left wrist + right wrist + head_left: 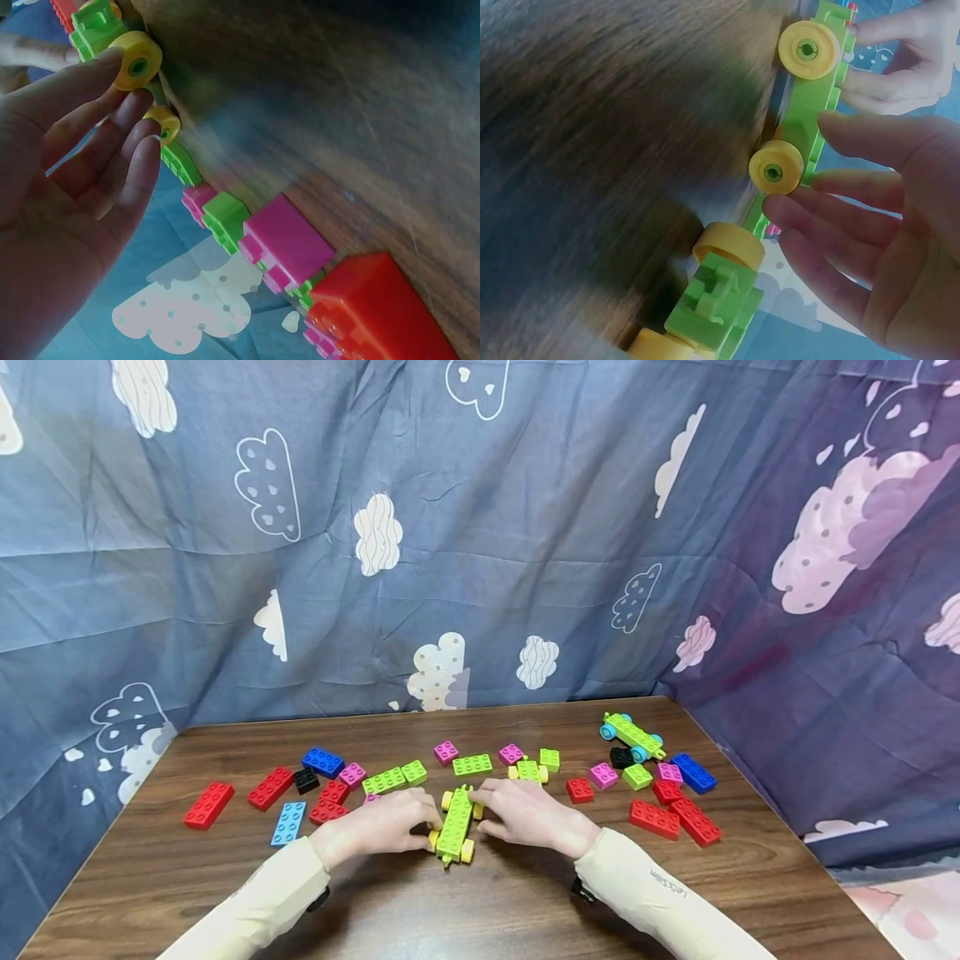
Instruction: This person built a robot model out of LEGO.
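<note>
A long lime green toy car base point(455, 827) with studs on top and yellow wheels stands between my two hands, pointing away from me. My left hand point(382, 821) holds its left side. In the left wrist view, the left thumb lies against a yellow wheel point(139, 64) and the bent fingers curve close behind it. From the right, my right hand point(536, 814) grips the other side near the far end. The right wrist view shows the right thumb point(855, 135) at the studded edge and bent fingertips beside a yellow wheel point(776, 166).
Beyond my right hand stands a short lime wheeled base point(528, 771). A lime car base with blue wheels point(632, 737) sits at the back right. Loose bricks spread along both sides, including a light blue brick point(288, 823), red bricks point(654, 819) and a blue brick point(693, 773).
</note>
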Available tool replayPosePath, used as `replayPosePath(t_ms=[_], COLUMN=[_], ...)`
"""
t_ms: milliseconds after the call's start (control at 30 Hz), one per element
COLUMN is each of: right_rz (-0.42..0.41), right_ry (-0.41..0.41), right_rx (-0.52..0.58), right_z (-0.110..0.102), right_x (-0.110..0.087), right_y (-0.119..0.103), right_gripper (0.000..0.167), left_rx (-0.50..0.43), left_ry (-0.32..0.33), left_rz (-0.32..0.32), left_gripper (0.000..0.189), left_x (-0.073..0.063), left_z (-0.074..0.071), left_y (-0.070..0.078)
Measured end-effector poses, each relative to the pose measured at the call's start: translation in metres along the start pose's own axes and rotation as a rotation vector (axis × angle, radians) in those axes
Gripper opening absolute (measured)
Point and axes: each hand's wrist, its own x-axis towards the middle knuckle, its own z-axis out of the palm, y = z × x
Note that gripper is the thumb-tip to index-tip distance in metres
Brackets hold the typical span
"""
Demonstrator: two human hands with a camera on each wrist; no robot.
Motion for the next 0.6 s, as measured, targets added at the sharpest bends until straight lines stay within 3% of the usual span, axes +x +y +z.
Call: replayPosePath(t_ms=[400, 600], right_rz=[0.024, 0.009], right_ry=[-0.049, -0.054], right_rx=[0.069, 0.085], right_z=[0.000, 0.000], right_x=[0.004, 0.005], right_y=[0.003, 0.005], right_gripper=[0.041, 0.041], left_rx=[0.030, 0.054], left_ry=[0.005, 0.065], left_rz=[-0.087, -0.113], left_gripper=[0.014, 0.014], left_x=[0.003, 0.002], left_z=[0.004, 0.005], left_y=[0.015, 0.021])
